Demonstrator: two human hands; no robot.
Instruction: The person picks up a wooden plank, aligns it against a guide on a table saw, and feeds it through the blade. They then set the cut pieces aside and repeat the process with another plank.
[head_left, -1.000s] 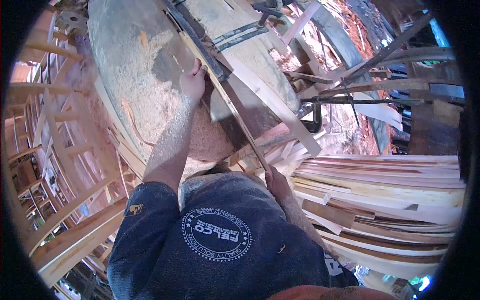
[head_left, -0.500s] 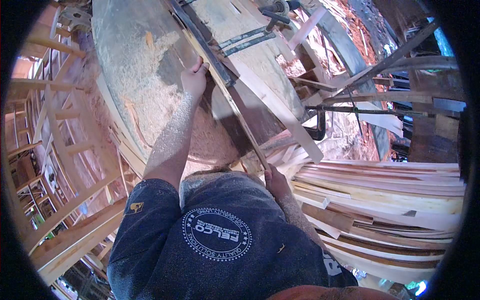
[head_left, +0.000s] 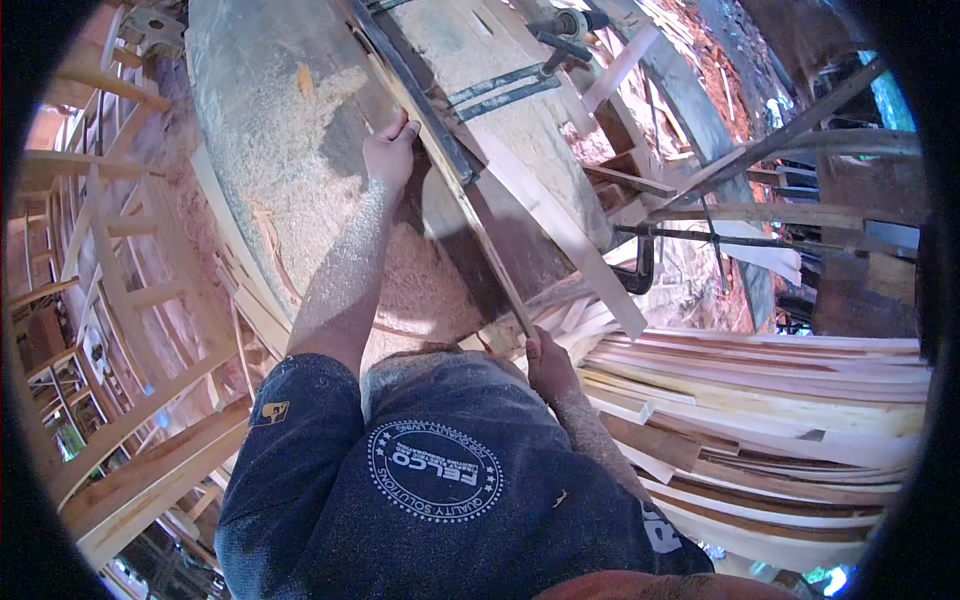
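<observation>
A long, thin wooden strip slants across a sawdust-covered work table. My left hand is closed at the strip's left edge, partway along its length, with the thumb side against the wood. Close to my body, my right hand wraps round the strip's near end. A dark straight bar lies along the right side of the strip, like a guide fence. Sawdust coats both forearms. The strip's far end runs toward the top of the view, where I cannot make out its tip.
Right of the bar, a pale board lies diagonally over the table. A black clamp sits at the table's right side. Stacked planks fill the lower right. Wooden frames stand along the left.
The view has shifted slightly. Both hands keep their hold on the strip, and they have hardly moved along the table.
</observation>
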